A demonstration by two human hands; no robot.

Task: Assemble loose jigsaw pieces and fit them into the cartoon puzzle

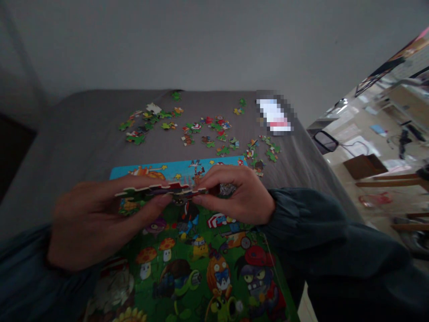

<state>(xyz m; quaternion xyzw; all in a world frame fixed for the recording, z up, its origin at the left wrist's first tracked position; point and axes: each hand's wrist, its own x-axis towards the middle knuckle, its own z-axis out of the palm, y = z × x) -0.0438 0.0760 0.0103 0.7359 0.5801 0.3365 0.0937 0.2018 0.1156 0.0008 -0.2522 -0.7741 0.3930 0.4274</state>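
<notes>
Several thin jigsaw puzzle pieces [177, 190] are held edge-on between my two hands, above a colourful picture board [187, 273]. My left hand [100, 219] pinches their left part, thumb below and fingers above. At their right end, my right hand [234, 192] grips with thumb and fingertips. Whether the pieces are joined cannot be made out at this angle. The board shows cartoon plants and figures on green, with a blue strip along its far edge.
Loose puzzle pieces lie scattered beyond the board, with a cluster [150, 116] at left and another group [214, 129] in the middle. A blurred-out phone [274, 116] rests at the back right of the grey cloth surface [90, 129]. A brown box [365, 166] sits on the floor to the right.
</notes>
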